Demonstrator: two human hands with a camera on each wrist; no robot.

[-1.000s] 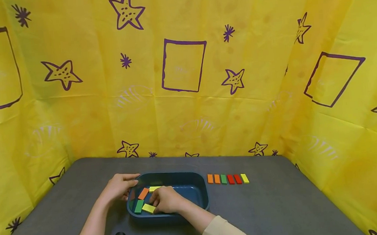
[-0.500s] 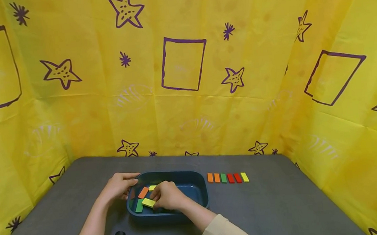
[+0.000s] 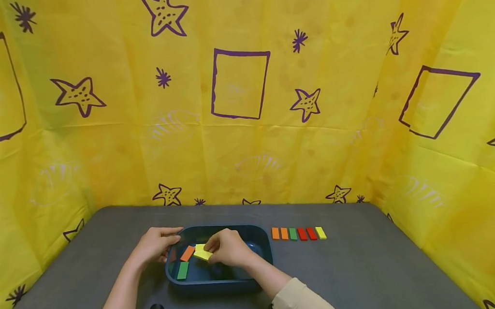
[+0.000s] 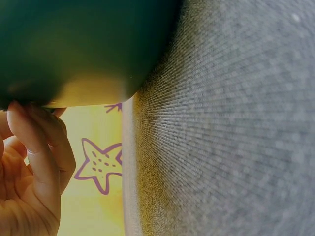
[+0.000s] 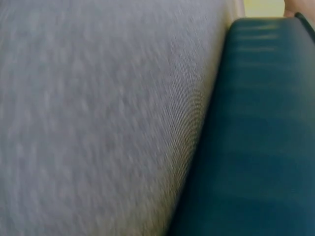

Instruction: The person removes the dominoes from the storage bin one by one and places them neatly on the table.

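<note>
A dark blue tub (image 3: pixel 265 256) stands on the grey table (image 3: pixel 348 272). My right hand (image 3: pixel 210 250) is above the tub and pinches a yellow block (image 3: pixel 203 255), which is off the tub's floor. An orange block (image 3: pixel 187 253) and a green block (image 3: pixel 182 270) lie in the tub's left part. A second yellow piece shows just behind the held one. My left hand (image 3: pixel 172 238) holds the tub's left rim. In the left wrist view its curled fingers (image 4: pixel 40 147) lie against the tub's outer wall (image 4: pixel 74 44). The right wrist view has only the tub wall (image 5: pixel 256 137) and table (image 5: pixel 98 123).
To the right of the tub a row of several blocks lies on the table: two orange (image 3: pixel 275 233), one green (image 3: pixel 293 234), two red (image 3: pixel 311 234), one yellow (image 3: pixel 320 232). Yellow star-printed cloth walls (image 3: pixel 242 87) close the table on three sides.
My right hand has picked the yellow block up from the tub's front floor and raised it toward the tub's middle. My left hand has stayed on the rim.
</note>
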